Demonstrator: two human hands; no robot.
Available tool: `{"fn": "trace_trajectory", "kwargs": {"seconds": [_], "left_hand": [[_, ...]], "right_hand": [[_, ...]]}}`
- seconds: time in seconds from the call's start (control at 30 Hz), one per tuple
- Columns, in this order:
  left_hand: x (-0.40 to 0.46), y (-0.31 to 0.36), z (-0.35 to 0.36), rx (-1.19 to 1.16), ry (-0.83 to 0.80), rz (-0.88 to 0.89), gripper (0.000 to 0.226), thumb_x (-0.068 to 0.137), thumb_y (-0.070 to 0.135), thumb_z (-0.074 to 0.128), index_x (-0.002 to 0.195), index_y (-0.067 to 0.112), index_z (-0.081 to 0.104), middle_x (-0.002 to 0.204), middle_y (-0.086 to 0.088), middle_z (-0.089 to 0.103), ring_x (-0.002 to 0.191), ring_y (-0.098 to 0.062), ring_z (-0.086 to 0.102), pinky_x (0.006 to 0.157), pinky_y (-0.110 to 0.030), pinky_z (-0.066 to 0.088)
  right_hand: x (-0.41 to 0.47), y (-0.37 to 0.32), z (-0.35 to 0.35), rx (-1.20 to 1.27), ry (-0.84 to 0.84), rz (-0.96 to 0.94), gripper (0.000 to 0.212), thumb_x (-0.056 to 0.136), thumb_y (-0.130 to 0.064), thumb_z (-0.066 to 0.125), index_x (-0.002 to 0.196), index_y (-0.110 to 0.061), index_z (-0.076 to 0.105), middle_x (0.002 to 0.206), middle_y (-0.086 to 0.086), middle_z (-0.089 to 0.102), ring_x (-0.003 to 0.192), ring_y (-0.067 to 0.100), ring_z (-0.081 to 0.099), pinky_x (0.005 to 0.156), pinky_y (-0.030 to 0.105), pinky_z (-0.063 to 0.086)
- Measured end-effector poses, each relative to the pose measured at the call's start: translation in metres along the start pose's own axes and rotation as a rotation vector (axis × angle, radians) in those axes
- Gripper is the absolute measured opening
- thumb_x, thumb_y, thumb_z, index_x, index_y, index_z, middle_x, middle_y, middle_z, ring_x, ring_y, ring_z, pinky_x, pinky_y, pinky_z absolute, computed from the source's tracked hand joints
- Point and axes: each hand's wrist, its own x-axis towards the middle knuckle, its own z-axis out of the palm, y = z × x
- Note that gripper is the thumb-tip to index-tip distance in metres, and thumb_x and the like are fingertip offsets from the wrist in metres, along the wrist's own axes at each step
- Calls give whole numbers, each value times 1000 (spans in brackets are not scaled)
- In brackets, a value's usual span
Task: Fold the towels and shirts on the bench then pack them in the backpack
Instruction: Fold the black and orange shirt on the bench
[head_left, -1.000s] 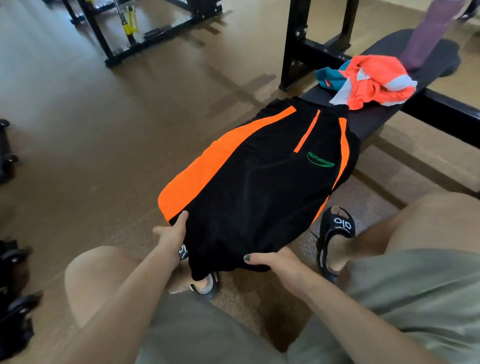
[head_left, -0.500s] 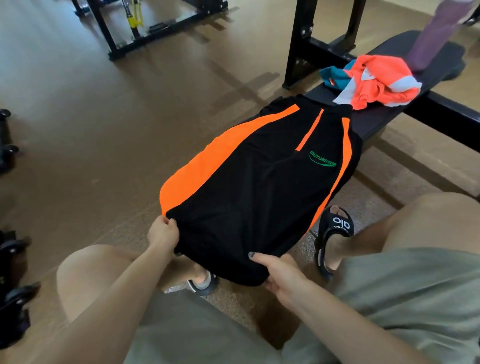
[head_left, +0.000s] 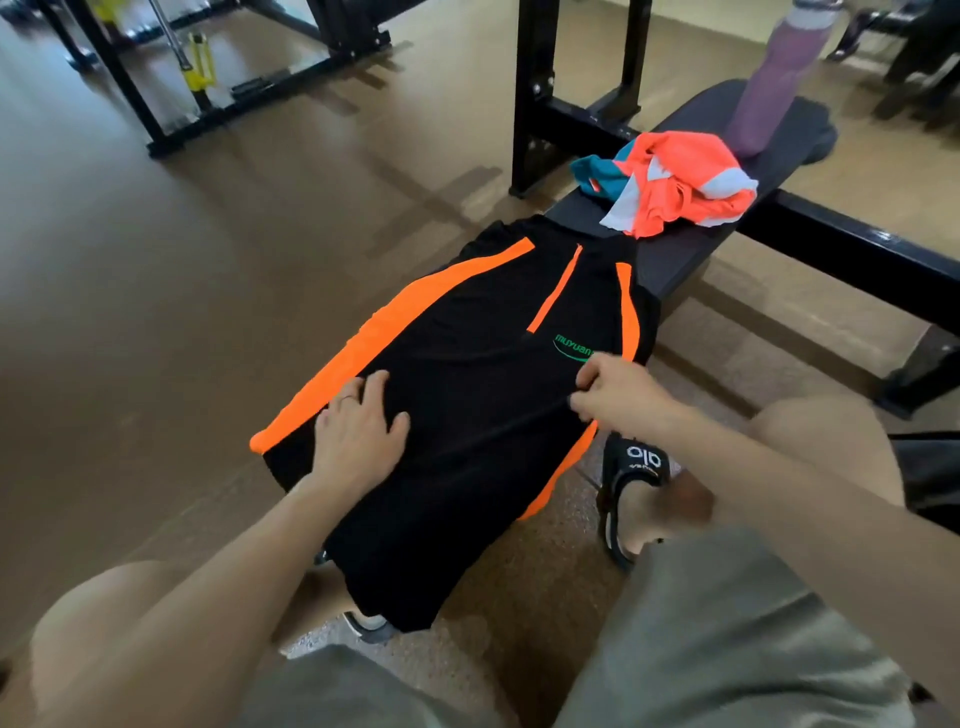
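A: Lettering on the black-and-orange shirt (head_left: 467, 374)?

B: Green text reads "muyuan", with a green arc beneath; the right hand (head_left: 618, 387) covers its end. The black sandal (head_left: 631, 467) reads "alo" in white.

A: Surroundings?

B: A crumpled orange, teal and white garment (head_left: 680, 189) lies on the surface (head_left: 675, 260) beyond the collar. A purple bottle (head_left: 774, 83) stands behind it. Black rack frames stand on the floor.

A: Shirt orientation?

B: Long axis runs along the surface, collar away from the person, hem hanging off the near end.

A: Hand states?

B: The left hand (head_left: 358, 426) presses flat, fingers spread, on the shirt's left side. The right hand pinches fabric at the right edge.
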Motion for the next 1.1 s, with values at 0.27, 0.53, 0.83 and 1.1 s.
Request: {"fn": "trace_trajectory", "kwargs": {"seconds": [0.27, 0.53, 0.83, 1.1], "left_hand": [[87, 120, 8, 103, -185, 206, 71, 102, 57, 37, 160, 41, 0, 169, -12, 8, 156, -33, 5, 125, -55, 7], [212, 174, 32, 191, -231, 178, 66, 102, 65, 24, 160, 45, 0, 171, -7, -4, 157, -32, -2, 123, -57, 3], [291, 191, 46, 247, -161, 427, 66, 100, 68, 21, 160, 45, 4, 171, -5, -1, 156, -29, 5, 126, -48, 9], [284, 201, 38, 246, -71, 498, 71, 100, 66, 26, 160, 40, 1, 171, -5, -7, 157, -26, -6, 126, -52, -1]], "right_hand": [[109, 12, -59, -377, 67, -247, 62, 99, -43, 53, 154, -23, 33, 157, 10, 34, 142, 31, 35, 111, 46, 38], [178, 33, -50, -652, 82, -214, 71, 101, -63, 25, 161, -32, 3, 169, 8, -5, 155, 29, -9, 124, 51, 2], [186, 51, -40, -531, 192, -138, 78, 98, -68, 25, 161, -30, -3, 167, 14, -11, 155, 30, -9, 124, 52, 4], [198, 62, -47, -516, 253, -136, 80, 94, -75, 24, 160, -35, 1, 168, 12, -10, 154, 28, -11, 123, 54, -1]]}}
